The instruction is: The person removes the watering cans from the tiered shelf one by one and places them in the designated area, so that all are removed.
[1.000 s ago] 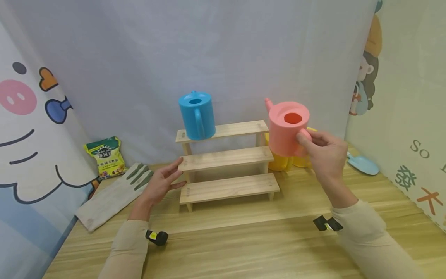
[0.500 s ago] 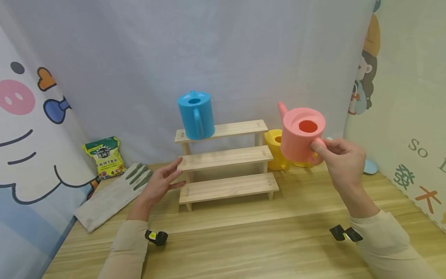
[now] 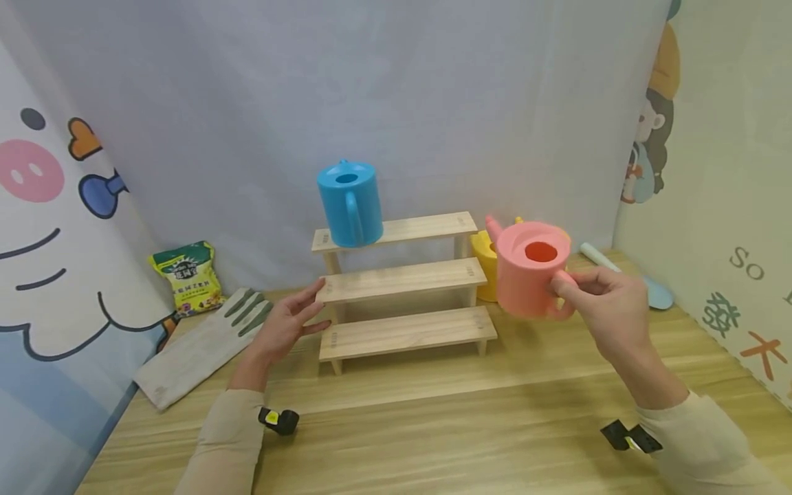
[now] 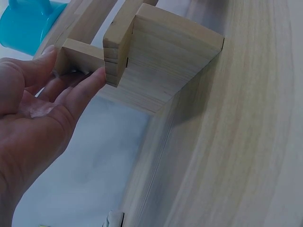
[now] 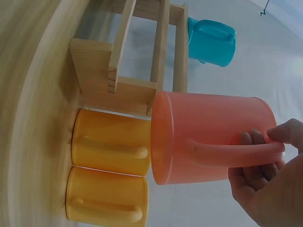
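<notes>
My right hand [image 3: 609,309] grips the handle of a pink watering can [image 3: 526,282], thumb on top and fingers curled round it. The can is upright, in front of two yellow watering cans [image 5: 111,142], right of the three-tier wooden shelf [image 3: 405,278]. In the right wrist view its base is level with their tops. On the left end of the top tier stands a blue watering can [image 3: 351,206]. My left hand [image 3: 286,323] is at the shelf's left end, extended fingers touching the ends of the middle and bottom planks [image 4: 111,61].
A green and yellow bag [image 3: 188,278] leans at the back left, with a grey-green glove [image 3: 198,350] lying in front of it. A light blue trowel [image 3: 658,294] lies at the right wall. Behind the shelf hangs a pale curtain [image 3: 396,103].
My right hand has carried the pink watering can rightward, then lowered it toward the table in front of the yellow ones. My left hand and the shelf have kept their places.
</notes>
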The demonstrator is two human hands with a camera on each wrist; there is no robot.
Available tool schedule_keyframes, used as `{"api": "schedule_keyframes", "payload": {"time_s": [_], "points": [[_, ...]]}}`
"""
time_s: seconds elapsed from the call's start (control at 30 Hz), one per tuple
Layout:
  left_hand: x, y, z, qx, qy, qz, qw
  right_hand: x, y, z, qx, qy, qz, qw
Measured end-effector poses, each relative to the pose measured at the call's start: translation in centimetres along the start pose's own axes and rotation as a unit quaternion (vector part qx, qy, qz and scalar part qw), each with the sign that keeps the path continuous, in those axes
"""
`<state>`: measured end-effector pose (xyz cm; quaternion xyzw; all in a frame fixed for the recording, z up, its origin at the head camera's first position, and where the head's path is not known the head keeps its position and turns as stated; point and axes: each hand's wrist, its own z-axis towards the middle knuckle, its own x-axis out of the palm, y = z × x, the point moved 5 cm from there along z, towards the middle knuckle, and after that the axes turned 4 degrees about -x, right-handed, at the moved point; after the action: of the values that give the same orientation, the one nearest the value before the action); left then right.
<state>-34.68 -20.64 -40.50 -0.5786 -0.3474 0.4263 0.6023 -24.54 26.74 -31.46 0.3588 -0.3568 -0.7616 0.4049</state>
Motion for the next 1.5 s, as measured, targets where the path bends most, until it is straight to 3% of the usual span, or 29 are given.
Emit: {"api": "schedule_keyframes", "payload": {"time_s": [0.2,0.47,0.93,1.5], "points": [[-0.2,0.2,0.0,0.0,0.0,0.0,1.0,0.6,-1.3,-1.0,0.029,0.032,-0.04,0.9983],[0.0,0.0,0.0,0.002,0.001,0.0,1.0,1.0,-2.3,-1.6,0.043,0.037,-0.034,0.9978],[0.0,-0.3,-0.1,0.004,0.005,0.003,1.0,1.7,-4.3,-2.1,0.105,0.069,0.037,0.9914],[0.1,-0.4,-0.1,0.003,0.004,0.001,1.0,2.2,-6.1,-2.7,0.161,0.122,0.045,0.9784]]}}
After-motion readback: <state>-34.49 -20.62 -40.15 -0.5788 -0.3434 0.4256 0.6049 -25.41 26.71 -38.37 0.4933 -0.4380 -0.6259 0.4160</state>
